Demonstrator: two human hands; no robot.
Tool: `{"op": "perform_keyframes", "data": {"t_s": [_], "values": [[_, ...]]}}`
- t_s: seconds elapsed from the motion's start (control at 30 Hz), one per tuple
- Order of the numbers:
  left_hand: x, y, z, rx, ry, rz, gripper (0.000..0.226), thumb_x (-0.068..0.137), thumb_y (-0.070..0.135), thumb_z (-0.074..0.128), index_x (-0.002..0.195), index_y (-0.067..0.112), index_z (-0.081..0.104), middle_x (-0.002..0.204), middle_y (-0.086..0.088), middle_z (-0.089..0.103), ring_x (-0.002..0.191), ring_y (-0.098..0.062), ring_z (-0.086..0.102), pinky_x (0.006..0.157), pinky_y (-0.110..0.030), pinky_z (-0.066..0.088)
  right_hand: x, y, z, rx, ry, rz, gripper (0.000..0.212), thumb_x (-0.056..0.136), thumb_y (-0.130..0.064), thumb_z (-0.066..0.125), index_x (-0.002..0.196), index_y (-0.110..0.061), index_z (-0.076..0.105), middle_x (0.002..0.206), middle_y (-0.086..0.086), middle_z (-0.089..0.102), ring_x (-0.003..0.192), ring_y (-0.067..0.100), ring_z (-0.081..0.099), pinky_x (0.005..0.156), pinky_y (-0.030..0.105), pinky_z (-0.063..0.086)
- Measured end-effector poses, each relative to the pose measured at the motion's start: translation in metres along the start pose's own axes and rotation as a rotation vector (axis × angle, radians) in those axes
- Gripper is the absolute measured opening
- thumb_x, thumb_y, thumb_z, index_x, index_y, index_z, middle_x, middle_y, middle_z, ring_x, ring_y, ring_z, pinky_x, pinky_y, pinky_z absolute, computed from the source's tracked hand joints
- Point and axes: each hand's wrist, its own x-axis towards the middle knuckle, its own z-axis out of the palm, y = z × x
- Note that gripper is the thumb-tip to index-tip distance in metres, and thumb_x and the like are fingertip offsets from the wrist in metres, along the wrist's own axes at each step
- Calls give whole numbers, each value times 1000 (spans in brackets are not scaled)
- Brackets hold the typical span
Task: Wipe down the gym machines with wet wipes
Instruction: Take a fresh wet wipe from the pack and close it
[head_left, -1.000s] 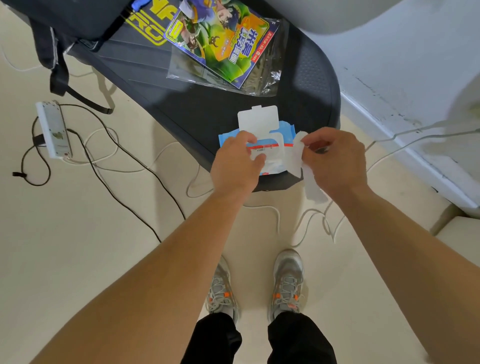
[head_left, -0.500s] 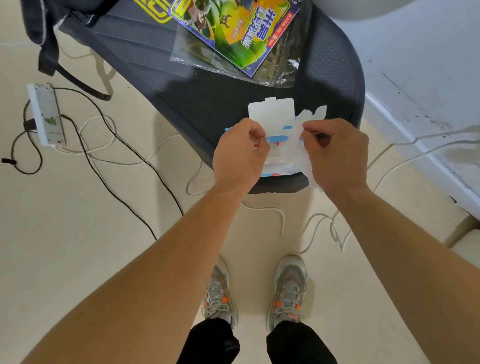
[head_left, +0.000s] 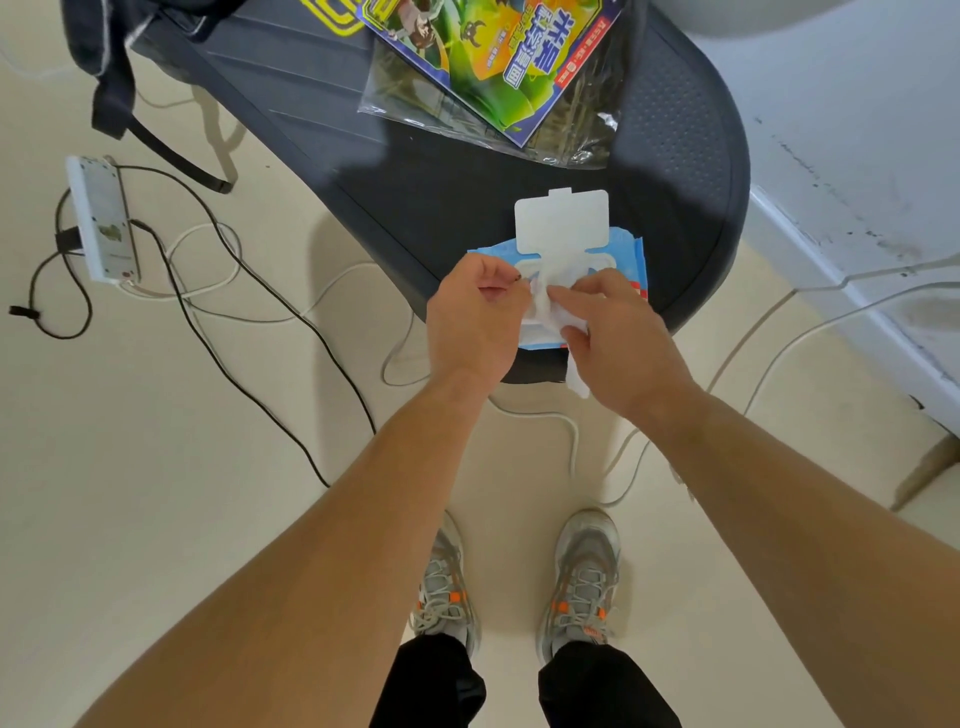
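Your left hand (head_left: 475, 317) pinches wipe (head_left: 550, 312) at pack mouth; your right hand (head_left: 618, 343) grips it too, tail hanging under palm. Wipe pack (head_left: 623, 260) just beyond fingertips, flap (head_left: 561, 221) open, on dark deck (head_left: 415, 208). Step: drawing wipe out. Next: pull free, steady pack.

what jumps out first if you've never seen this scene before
Dead centre, the left hand and right hand pinch a white wipe at the mouth of a blue wipe pack, its white flap folded open, on the near end of a dark machine deck. Beyond it lies a bright green comic packet; a white power strip sits on the floor at left.
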Motion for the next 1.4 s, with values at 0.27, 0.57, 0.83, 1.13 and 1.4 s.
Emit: {"op": "perform_keyframes", "data": {"t_s": [0.27, 0.57, 0.83, 1.13, 1.4], "values": [[4, -3, -3, 0, -40, -8, 6, 90, 18, 70, 88, 22, 66, 90, 10, 71, 84, -5, 67, 67, -8, 50, 6, 3, -2, -147, -24, -25, 45, 103, -27, 48, 146, -23, 37, 138, 0, 42, 86, 11, 43, 66, 1, 34], [2, -1, -6, -40, -68, -27, 3, 94, 19, 67, 93, 17, 64, 98, 2, 73, 91, -13, 69, 76, -23, 58, 10, 19, -3, -365, -141, -268, 73, 93, -20, 69, 154, -22, 30, 156, -2, 37, 123, 23, 56, 104, 34, 48], [-2, 8, -12, -52, -28, -19, 5, 94, 21, 67, 90, 18, 67, 94, 2, 72, 87, -13, 68, 80, -31, 60, 4, 9, -16, -358, -153, -251, 65, 96, -23, 65, 151, -25, 29, 152, -2, 41, 115, 23, 59, 98, 31, 51], [-6, 11, -10, -78, -24, -47, 4, 91, 19, 69, 92, 15, 69, 92, 3, 73, 89, -14, 69, 81, -38, 60, 5, 0, -12, -352, -87, -148, 59, 95, -19, 66, 147, -19, 38, 143, 5, 40, 110, 24, 59, 100, 33, 51], [-3, 19, -7, 3, 0, -54, 10, 96, 24, 64, 99, 16, 70, 90, 14, 63, 86, -5, 60, 71, -16, 53, -16, 8, -16, -505, -191, -272, 77, 103, -21, 51, 159, -24, -1, 165, 0, 10, 115, 20, 58, 93, 32, 55]]}}
